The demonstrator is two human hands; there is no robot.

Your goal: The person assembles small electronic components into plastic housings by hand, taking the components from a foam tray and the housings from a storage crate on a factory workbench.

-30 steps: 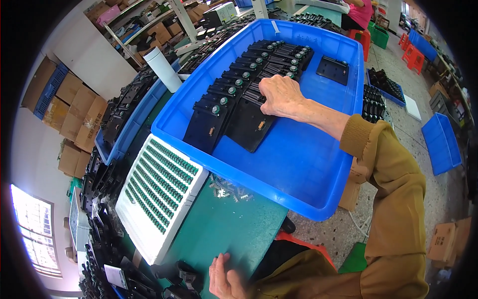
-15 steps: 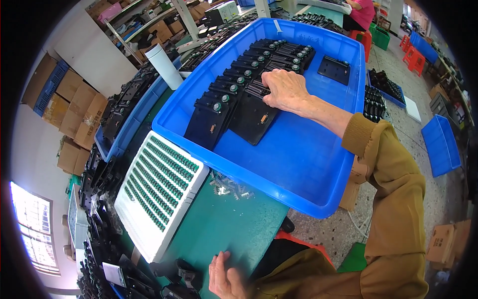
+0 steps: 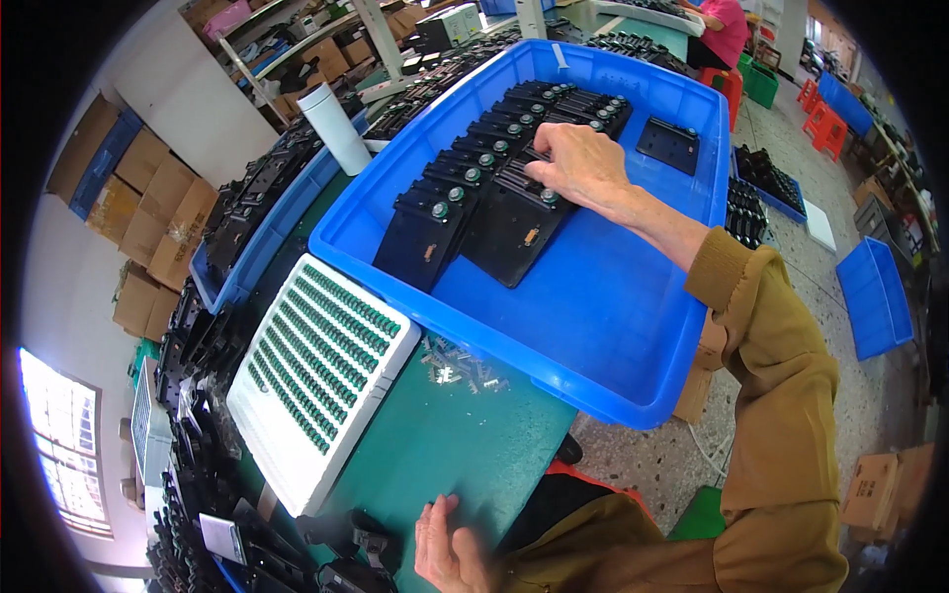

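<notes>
My right hand (image 3: 585,168) reaches into a big blue plastic bin (image 3: 593,341). Its thumb and fingers are curled at the ribbed upper end of a black plate (image 3: 509,232), the nearest of a slanted, overlapping row; the fingertips are partly hidden. That plate carries a small orange part and a round green-and-silver piece (image 3: 550,197), which shows just below my thumb. Beside it leans another black plate (image 3: 420,237) of the same kind. Low in view, my left hand (image 3: 450,549) is held over the green tabletop (image 3: 435,455), fingers stretched and thumb apart, with nothing in it.
Left of the bin lies a white foam tray (image 3: 297,455) with rows of green coil-like parts. Small metal pieces (image 3: 460,368) are scattered beside it. A single black plate (image 3: 668,144) lies in the bin's far right. A white cylinder (image 3: 332,128) stands behind; a person in pink (image 3: 725,30) sits far off.
My right hand has shifted slightly up and away along the plate, uncovering the round piece. The view has moved a little; the plates and my left hand stay much the same.
</notes>
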